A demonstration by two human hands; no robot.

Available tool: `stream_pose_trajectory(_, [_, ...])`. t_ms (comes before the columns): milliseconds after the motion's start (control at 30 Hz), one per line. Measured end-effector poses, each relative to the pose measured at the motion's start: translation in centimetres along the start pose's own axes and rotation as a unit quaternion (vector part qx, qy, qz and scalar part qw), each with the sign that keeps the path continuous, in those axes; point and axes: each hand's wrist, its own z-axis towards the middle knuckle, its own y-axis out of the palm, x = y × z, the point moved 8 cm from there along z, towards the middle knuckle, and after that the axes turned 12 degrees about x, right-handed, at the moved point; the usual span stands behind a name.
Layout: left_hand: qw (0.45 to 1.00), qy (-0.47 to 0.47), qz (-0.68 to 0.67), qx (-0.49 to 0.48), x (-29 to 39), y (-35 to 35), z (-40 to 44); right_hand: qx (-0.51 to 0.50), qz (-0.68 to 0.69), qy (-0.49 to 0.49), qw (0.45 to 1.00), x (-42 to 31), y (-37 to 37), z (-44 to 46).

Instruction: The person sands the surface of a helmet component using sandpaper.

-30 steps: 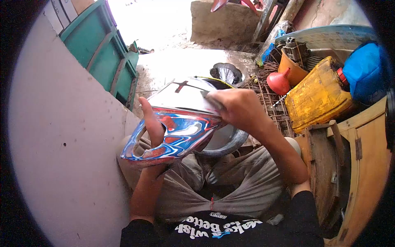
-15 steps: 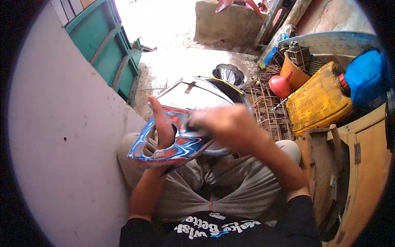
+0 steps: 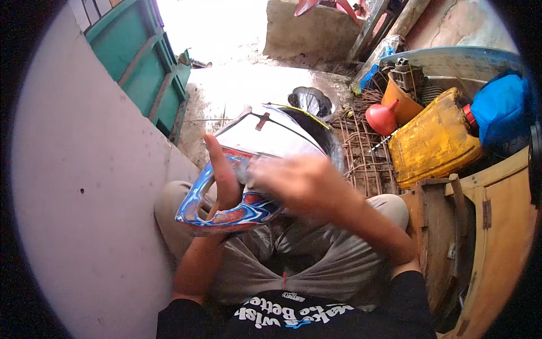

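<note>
A full-face helmet (image 3: 237,213), white on top with blue, red and white swirls along its chin part, rests over my lap. My left hand (image 3: 224,178) reaches through an opening in the chin part and grips the helmet, thumb pointing up. Against the swirled side, my right hand (image 3: 299,183) is closed and blurred by motion. It pinches a small greyish piece (image 3: 243,170) whose kind I cannot make out. Beyond the helmet, a black, wavy-edged basin (image 3: 310,101) with something wet or shiny in it stands on the floor.
On the right are a yellow jerrycan (image 3: 435,138), a red funnel (image 3: 382,117), an orange container (image 3: 400,100), a blue bag (image 3: 499,107) and a rusty metal grid (image 3: 367,152). A wooden cabinet (image 3: 505,220) is nearer. A pale wall (image 3: 96,186) and green panel (image 3: 135,65) flank the left.
My right hand has moved left and down from the helmet's white top edge to the swirled chin side. The helmet has turned and shifted slightly, with my left hand still on it.
</note>
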Motion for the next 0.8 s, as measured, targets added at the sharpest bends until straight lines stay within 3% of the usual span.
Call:
stream_pose_trajectory(33, [1.0, -0.003, -0.013, -0.011, 0.0, 0.1, 0.1, 0.002, -0.023, -0.015, 1.0, -1.6, -0.4, 0.7])
stream_pose_trajectory(100, [0.999, -0.013, -0.039, -0.024, 0.1, 0.7, 0.2, -0.043, -0.026, 0.076, 0.996, 3.0, 0.5, 0.3])
stream_pose_trajectory(133, [0.998, -0.018, -0.051, -0.027, 0.2, 0.9, 0.2, -0.074, -0.098, 0.12, 0.985, 5.8, 0.8, 0.0])
stream_pose_trajectory(200, [0.999, 0.001, -0.029, -0.025, 0.2, 0.7, 0.1, -0.114, -0.116, 0.154, 0.975, 7.2, 1.1, -0.7])
stream_pose_trajectory(233, [0.999, 0.013, -0.023, -0.032, 0.2, 0.6, 0.4, -0.09, -0.108, 0.145, 0.979, 5.6, 1.0, -0.7])
stream_pose_trajectory(300, [0.999, 0.028, -0.014, -0.029, 0.2, 0.4, 0.5, 0.012, 0.014, 0.001, 1.0, 0.2, 0.2, 0.0])
stream_pose_trajectory(367, [0.997, 0.0, -0.068, -0.045, 0.2, 0.8, 0.4, -0.045, 0.022, 0.069, 0.996, 1.3, 0.6, -0.1])
stream_pose_trajectory(433, [0.976, -0.07, -0.193, -0.078, -0.2, 1.8, 0.2, -0.089, -0.09, 0.154, 0.98, 6.2, 0.8, -0.5])
stream_pose_trajectory(467, [0.99, -0.033, -0.125, -0.047, 0.0, 1.3, 0.3, -0.146, -0.131, 0.21, 0.958, 8.5, 1.0, -1.2])
stream_pose_trajectory(567, [1.0, 0.015, 0.0, 0.007, 0.6, -0.2, 0.6, -0.039, -0.001, 0.076, 0.996, 1.4, 0.5, 0.1])
stream_pose_trajectory(600, [1.0, 0.007, -0.011, -0.001, 0.4, -0.1, 0.6, 0.031, -0.024, -0.001, 0.999, -1.4, 0.4, 0.0])
stream_pose_trajectory(633, [1.0, -0.001, -0.021, -0.01, 0.1, 0.1, 0.6, 0.016, -0.037, -0.004, 0.999, -1.4, 0.1, 0.3])
stream_pose_trajectory(700, [0.997, -0.019, -0.068, -0.036, -0.1, 0.5, 0.8, -0.09, -0.093, 0.128, 0.983, 4.4, 0.6, -0.4])
stream_pose_trajectory(733, [0.997, -0.018, -0.066, -0.029, -0.3, 0.1, 1.0, -0.067, -0.126, 0.141, 0.98, 6.9, 0.0, -0.6])
stream_pose_trajectory(767, [0.998, -0.018, -0.063, -0.023, -0.4, -0.3, 1.2, -0.116, -0.157, 0.196, 0.961, 9.9, 0.7, -2.4])
stream_pose_trajectory(800, [1.0, 0.012, -0.017, -0.018, -0.1, -0.4, 1.2, -0.128, -0.148, 0.18, 0.964, 8.1, 0.6, -1.8])
